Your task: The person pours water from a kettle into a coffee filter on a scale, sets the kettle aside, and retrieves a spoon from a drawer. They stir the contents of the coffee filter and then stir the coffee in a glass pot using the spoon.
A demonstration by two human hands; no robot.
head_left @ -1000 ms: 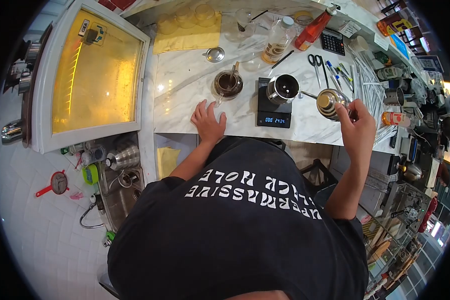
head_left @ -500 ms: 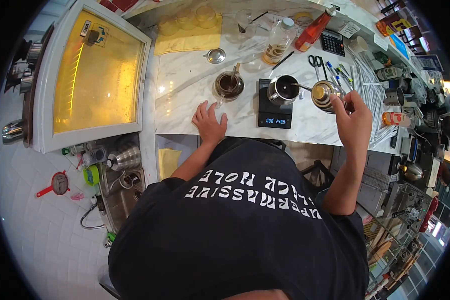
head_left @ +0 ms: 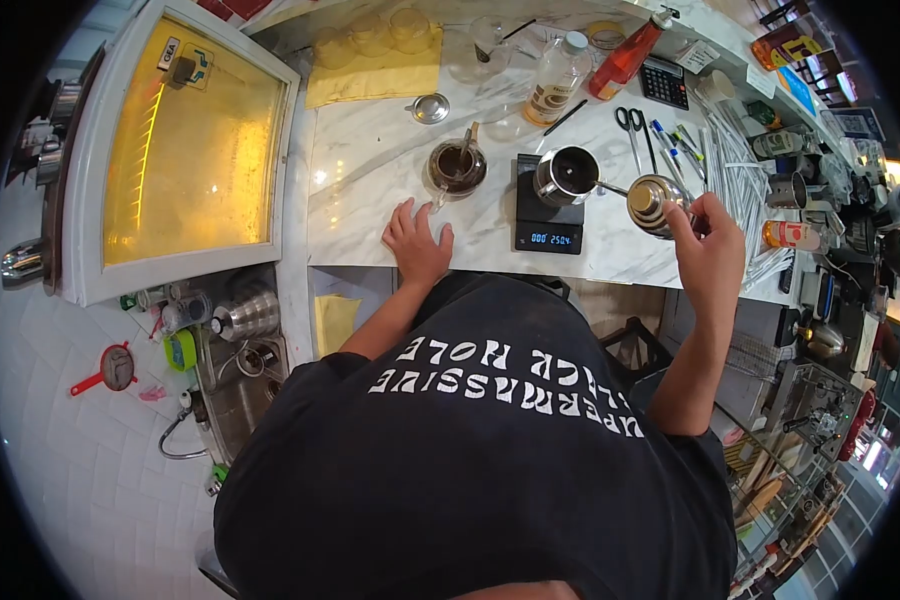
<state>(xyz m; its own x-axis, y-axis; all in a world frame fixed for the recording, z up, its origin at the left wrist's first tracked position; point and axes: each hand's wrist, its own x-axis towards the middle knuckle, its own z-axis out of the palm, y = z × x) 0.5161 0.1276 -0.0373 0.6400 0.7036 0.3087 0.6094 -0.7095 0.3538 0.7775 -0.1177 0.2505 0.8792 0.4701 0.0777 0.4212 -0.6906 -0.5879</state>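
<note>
My right hand (head_left: 708, 228) is closed around the handle of a silver gooseneck kettle (head_left: 652, 203), held at the right of the counter. The kettle's thin spout points left and reaches the rim of a steel cup (head_left: 567, 176). That cup, with dark contents, stands on a black scale (head_left: 548, 228) whose lit display seems to read 250.4. My left hand (head_left: 417, 243) lies on the marble with its fingers spread, just in front of a glass pot (head_left: 457, 168). Inside the pot are dark liquid and a spoon-like handle leaning out.
Behind lie a small metal lid (head_left: 430, 108), a clear bottle (head_left: 558, 80), a red bottle (head_left: 630, 58), a calculator (head_left: 664, 82), scissors (head_left: 631, 130) and pens. Glasses stand on a yellow cloth (head_left: 375, 78). A white-framed, yellow-lit door (head_left: 195, 150) stands at left, above a sink (head_left: 245, 385).
The kettle has shifted slightly right, drawing its spout back from over the cup to its rim. The scale reading rose from about 248.9 to 250.4. My left hand stays in place.
</note>
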